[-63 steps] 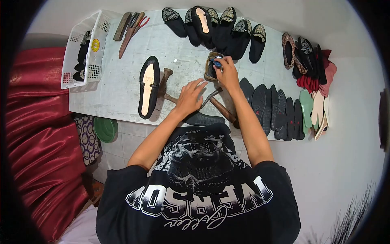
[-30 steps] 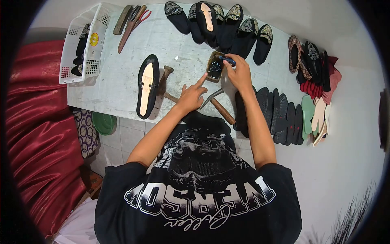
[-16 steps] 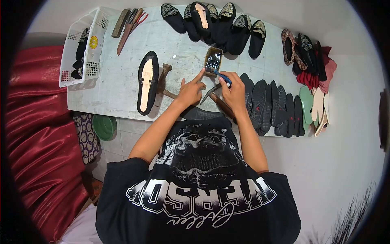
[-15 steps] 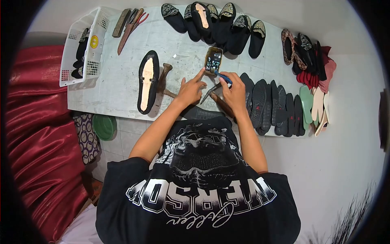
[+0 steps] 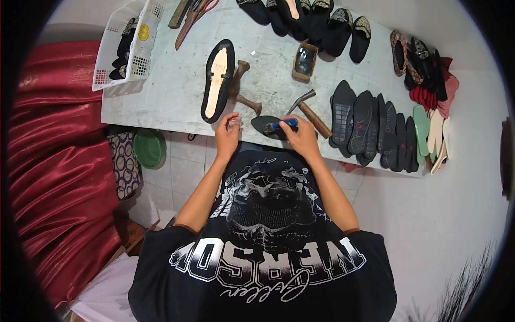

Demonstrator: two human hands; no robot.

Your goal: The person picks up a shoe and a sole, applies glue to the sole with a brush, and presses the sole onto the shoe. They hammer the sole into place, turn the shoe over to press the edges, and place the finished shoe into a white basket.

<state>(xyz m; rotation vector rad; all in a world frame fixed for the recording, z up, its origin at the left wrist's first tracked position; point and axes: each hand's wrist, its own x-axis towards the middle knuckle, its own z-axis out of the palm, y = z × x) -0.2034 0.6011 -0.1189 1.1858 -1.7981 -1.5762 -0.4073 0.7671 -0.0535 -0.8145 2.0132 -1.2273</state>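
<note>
My right hand (image 5: 304, 138) grips a paintbrush with a blue handle (image 5: 288, 124). The brush's bristles lie against a dark shoe sole (image 5: 259, 124) at the table's near edge; my hand hides part of the sole. Left of it, my left hand (image 5: 227, 137) rests at the edge with loosely bent fingers and nothing in them. Just beyond that hand, an upturned black shoe (image 5: 218, 80) shows its pale underside. Beside the shoe is a rusty iron shoe stand (image 5: 248, 103). A hammer (image 5: 315, 119) lies right of the brush. Farther back sits a small tub of dark, glossy stuff (image 5: 306, 61).
Several black soles (image 5: 365, 126) line the right side, with green insoles (image 5: 421, 131) beyond. Finished-looking shoes (image 5: 337, 33) stand along the back. A white basket (image 5: 140, 59) with shoes and tools, including red-handled pliers (image 5: 206, 6), are at left. A green basin (image 5: 149, 149) sits below the table.
My right hand has drawn the brush from the tub down to the sole. My left hand has left the tub's side and moved back left to the table edge. The camera view has shifted.
</note>
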